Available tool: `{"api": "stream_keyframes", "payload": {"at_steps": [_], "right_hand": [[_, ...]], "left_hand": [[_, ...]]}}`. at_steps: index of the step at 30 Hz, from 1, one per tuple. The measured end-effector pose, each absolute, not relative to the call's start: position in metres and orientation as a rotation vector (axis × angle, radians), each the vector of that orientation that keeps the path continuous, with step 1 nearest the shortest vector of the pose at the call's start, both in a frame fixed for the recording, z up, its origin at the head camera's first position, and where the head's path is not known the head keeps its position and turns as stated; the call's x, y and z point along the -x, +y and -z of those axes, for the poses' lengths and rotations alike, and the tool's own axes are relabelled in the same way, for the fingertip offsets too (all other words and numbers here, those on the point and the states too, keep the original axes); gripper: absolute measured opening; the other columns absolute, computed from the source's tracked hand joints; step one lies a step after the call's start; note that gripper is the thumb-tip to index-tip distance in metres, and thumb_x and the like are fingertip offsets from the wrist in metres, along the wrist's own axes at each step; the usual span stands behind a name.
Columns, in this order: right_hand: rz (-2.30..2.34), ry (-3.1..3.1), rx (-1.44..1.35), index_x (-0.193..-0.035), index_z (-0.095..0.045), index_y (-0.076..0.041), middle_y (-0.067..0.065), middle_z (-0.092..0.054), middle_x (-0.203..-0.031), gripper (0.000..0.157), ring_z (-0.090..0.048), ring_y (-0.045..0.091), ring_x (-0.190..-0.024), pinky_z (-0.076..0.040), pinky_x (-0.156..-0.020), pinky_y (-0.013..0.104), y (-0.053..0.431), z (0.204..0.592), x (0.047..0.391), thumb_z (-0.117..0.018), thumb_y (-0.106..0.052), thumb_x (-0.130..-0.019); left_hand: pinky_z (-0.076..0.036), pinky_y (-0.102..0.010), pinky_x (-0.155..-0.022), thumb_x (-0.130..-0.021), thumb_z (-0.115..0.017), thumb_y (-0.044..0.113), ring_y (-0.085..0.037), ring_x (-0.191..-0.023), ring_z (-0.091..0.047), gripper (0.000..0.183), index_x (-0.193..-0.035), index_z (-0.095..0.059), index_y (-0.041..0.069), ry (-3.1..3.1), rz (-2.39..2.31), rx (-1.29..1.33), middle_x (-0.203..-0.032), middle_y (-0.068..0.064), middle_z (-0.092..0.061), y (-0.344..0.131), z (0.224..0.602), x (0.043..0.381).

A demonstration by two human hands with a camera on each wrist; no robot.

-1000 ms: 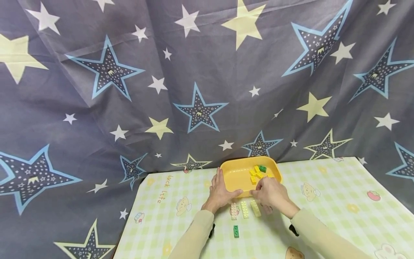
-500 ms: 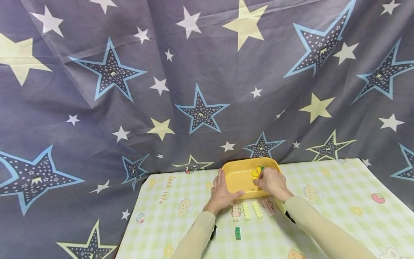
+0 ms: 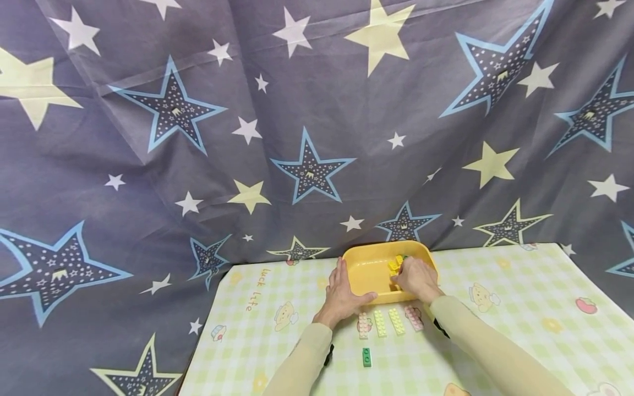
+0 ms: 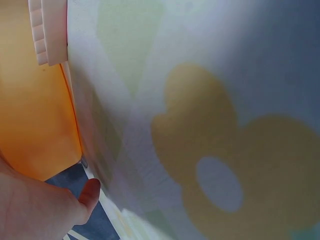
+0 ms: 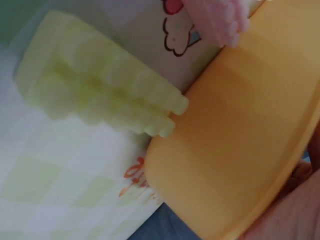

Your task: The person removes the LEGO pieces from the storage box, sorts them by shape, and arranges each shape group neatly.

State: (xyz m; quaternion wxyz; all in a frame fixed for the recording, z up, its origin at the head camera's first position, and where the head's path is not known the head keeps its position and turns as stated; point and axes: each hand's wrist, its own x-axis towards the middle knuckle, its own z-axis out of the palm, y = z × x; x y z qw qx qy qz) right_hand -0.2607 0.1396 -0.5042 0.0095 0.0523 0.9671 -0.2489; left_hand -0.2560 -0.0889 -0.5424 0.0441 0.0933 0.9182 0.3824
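Observation:
A yellow plastic tray (image 3: 366,278) stands at the back of the table with small yellow toy bricks (image 3: 394,266) in its right half. My left hand (image 3: 340,301) rests against the tray's left side, fingers straight, thumb along the front rim. Inside the tray, my right hand (image 3: 418,278) reaches down among the bricks; its fingertips are hidden, so I cannot tell whether it holds one. In front of the tray lie a pale pink brick (image 3: 363,325), two pale yellow bricks (image 3: 380,323) and a pink brick (image 3: 414,319). The right wrist view shows a pale yellow brick (image 5: 95,75) up close.
A green brick (image 3: 367,357) lies nearer me, in front of the row. The checked tablecloth (image 3: 520,308) has printed cartoon figures. Right behind the tray hangs a dark star-patterned curtain (image 3: 317,220).
My right hand has moved from the tray's front rim deeper in, over the yellow bricks, uncovering the pink brick in front. My left hand stays at the tray's left side.

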Motion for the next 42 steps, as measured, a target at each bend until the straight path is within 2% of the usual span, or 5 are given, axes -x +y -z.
{"api": "stream_keyframes", "payload": {"at_steps": [14,19,28,35,42], "right_hand": [[0.752,2.973,-0.223,-0.063,-0.054,-0.018,-0.002,-0.048,-0.064,0.043,-0.046,0.014,-0.057,-0.035,-0.051,0.029,0.138,0.513,0.272,-0.088,-0.031,-0.087],[0.744,2.97,-0.233,-0.064,-0.054,-0.018,-0.002,-0.047,-0.065,0.036,-0.046,0.015,-0.059,-0.035,-0.051,0.03,0.139,0.515,0.272,-0.085,-0.024,-0.081],[0.755,2.984,-0.216,-0.064,-0.06,-0.017,-0.003,-0.05,-0.062,0.038,-0.049,0.015,-0.058,-0.036,-0.051,0.03,0.141,0.505,0.266,-0.084,-0.031,-0.089],[0.799,2.993,-0.174,-0.058,-0.054,-0.02,-0.004,-0.045,-0.057,0.043,-0.046,0.015,-0.056,-0.036,-0.051,0.03,0.142,0.496,0.257,-0.083,-0.028,-0.088],[0.798,2.996,-0.188,-0.058,-0.06,-0.018,-0.003,-0.051,-0.058,0.04,-0.05,0.016,-0.057,-0.038,-0.052,0.031,0.142,0.487,0.248,-0.083,-0.03,-0.089]], "left_hand": [[-0.02,-0.071,-0.135,-0.086,-0.088,0.056,-0.04,-0.171,-0.015,0.133,-0.176,-0.004,0.007,2.805,-1.167,-0.294,-0.187,-0.011,-0.005,-0.088,0.543,0.257],[-0.019,-0.072,-0.135,-0.086,-0.088,0.056,-0.041,-0.171,-0.015,0.132,-0.176,-0.004,0.007,2.802,-1.173,-0.298,-0.187,-0.01,-0.004,-0.087,0.542,0.255],[-0.02,-0.07,-0.136,-0.086,-0.088,0.058,-0.039,-0.172,-0.015,0.134,-0.177,-0.003,0.009,2.806,-1.152,-0.275,-0.187,-0.008,-0.003,-0.088,0.541,0.255],[-0.02,-0.07,-0.136,-0.087,-0.087,0.058,-0.039,-0.172,-0.015,0.133,-0.177,-0.003,0.008,2.81,-1.151,-0.283,-0.187,-0.009,-0.004,-0.089,0.541,0.255],[-0.019,-0.069,-0.136,-0.087,-0.087,0.058,-0.038,-0.172,-0.015,0.133,-0.177,-0.004,0.008,2.809,-1.147,-0.277,-0.187,-0.009,-0.004,-0.088,0.541,0.255]]}}
